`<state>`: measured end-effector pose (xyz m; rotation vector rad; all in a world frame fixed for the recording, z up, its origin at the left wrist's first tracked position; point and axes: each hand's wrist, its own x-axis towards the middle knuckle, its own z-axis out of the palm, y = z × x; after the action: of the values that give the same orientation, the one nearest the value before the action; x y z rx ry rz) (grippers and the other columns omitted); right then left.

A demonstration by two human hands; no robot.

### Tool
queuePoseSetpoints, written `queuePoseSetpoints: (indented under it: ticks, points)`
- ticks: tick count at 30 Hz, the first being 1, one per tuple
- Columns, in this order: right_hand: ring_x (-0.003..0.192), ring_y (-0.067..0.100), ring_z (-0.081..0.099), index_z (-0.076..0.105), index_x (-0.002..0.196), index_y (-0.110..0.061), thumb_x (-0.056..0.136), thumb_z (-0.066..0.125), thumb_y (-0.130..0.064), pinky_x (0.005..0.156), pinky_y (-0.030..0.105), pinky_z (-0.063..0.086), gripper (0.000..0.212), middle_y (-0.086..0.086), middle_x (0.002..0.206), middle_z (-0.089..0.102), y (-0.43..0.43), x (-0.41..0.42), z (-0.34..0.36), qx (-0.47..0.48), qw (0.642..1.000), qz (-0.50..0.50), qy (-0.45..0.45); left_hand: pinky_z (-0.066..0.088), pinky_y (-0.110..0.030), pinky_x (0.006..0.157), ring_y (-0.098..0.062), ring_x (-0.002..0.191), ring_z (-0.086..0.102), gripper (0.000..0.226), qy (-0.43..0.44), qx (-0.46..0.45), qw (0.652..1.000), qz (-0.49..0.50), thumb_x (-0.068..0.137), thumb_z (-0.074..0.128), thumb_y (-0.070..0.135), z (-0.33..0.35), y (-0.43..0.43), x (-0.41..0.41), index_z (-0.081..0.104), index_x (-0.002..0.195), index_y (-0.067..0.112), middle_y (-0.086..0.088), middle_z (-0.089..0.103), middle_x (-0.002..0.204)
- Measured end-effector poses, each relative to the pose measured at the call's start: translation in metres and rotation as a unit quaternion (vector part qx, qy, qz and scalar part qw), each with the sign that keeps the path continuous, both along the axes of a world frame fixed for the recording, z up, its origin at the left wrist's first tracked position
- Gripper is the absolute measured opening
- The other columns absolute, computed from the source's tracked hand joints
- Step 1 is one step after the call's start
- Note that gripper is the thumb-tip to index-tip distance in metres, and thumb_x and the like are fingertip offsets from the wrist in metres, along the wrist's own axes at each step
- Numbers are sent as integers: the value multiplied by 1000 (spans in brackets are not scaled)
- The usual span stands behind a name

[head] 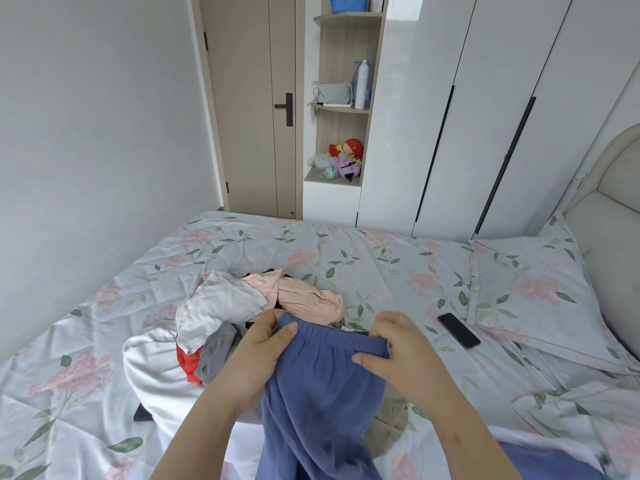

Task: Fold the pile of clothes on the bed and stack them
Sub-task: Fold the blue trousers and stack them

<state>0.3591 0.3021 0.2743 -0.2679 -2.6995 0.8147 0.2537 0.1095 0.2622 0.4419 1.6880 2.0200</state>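
Blue trousers (322, 393) with an elastic waistband hang in front of me above the bed. My left hand (258, 348) pinches the waistband's left end, thumb on the front. My right hand (398, 348) grips the waistband's right end the same way. The legs drop out of view at the bottom. Behind my hands lies the pile of clothes (242, 306): a white garment, a peach one, a grey one and a red one, all crumpled together. Part of the pile is hidden by my left hand and the trousers.
The bed (381, 265) has a floral sheet. A black phone (458, 330) lies to the right of the pile, beside a floral pillow (530, 289). A white folded quilt (152, 372) sits under the pile. The wardrobe and door stand beyond the bed.
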Motion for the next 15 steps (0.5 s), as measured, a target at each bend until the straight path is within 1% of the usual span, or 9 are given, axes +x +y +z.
queuePoseSetpoints:
  ticks: [1, 3, 4, 6, 8, 10, 12, 13, 15]
  points:
    - [73, 6, 44, 42, 68, -28, 78, 73, -32, 64, 23, 31, 33, -18, 75, 44, -1, 0, 2, -56, 998, 4, -3, 50, -19, 71, -5, 81, 65, 16, 4, -2, 1000, -1, 95, 53, 14, 1, 0, 1, 65, 86, 21, 5, 70, 82]
    - [57, 2, 39, 42, 69, -27, 80, 73, -25, 55, 22, 30, 33, -13, 61, 43, -1, 2, 4, -128, 992, -12, -3, 50, -20, 73, -5, 82, 65, 9, 37, -17, 999, -9, 86, 67, 20, 4, 0, 1, 67, 84, 28, 7, 70, 83]
    - [55, 1, 38, 43, 71, -26, 80, 73, -21, 53, 20, 30, 31, -14, 59, 43, -1, 2, 4, -166, 986, -15, 7, 50, -21, 75, -4, 83, 65, 12, 55, -29, 998, -17, 77, 73, 23, 6, -1, 1, 67, 86, 30, 9, 70, 85]
    - [55, -2, 40, 48, 78, -25, 81, 71, -12, 54, 15, 32, 27, -20, 59, 47, -1, 5, 7, -248, 968, 4, 32, 52, -20, 77, -5, 86, 65, 31, 89, -60, 994, -34, 67, 78, 21, 11, -3, -1, 66, 95, 24, 10, 71, 89]
    - [61, -7, 47, 53, 86, -28, 82, 69, -4, 57, 9, 36, 29, -27, 67, 54, 1, 7, 13, -290, 956, 38, 34, 50, -15, 75, -2, 84, 65, 27, 124, -79, 989, -26, 73, 79, 10, 18, -3, -1, 66, 95, 18, 11, 71, 86]
    - [69, -10, 51, 60, 84, -37, 80, 70, -3, 64, 6, 39, 36, -30, 76, 58, 4, 11, 19, -290, 954, 80, -6, 48, -11, 71, 1, 77, 62, 13, 164, -94, 982, -11, 80, 71, 4, 25, -3, -2, 67, 89, 13, 12, 69, 78]
    - [74, -10, 53, 63, 76, -45, 80, 71, -5, 69, 8, 39, 41, -29, 80, 60, 6, 14, 25, -259, 956, 118, -68, 47, -12, 71, 0, 76, 60, 8, 200, -120, 972, -14, 82, 70, 4, 31, -4, -2, 67, 87, 9, 8, 67, 78]
    - [76, -8, 54, 62, 76, -48, 80, 71, -6, 70, 10, 40, 43, -28, 81, 61, 8, 16, 26, -242, 958, 124, -88, 47, -13, 72, 0, 76, 60, 10, 214, -131, 968, -20, 81, 70, 3, 34, -5, -2, 67, 88, 9, 7, 67, 80]
    - [85, -4, 55, 59, 85, -51, 79, 70, -7, 72, 12, 41, 46, -25, 89, 61, 12, 19, 26, -214, 964, 108, -113, 46, -11, 73, 3, 76, 60, 20, 234, -154, 959, -44, 78, 73, 2, 40, -6, -1, 65, 90, 15, 12, 66, 80]
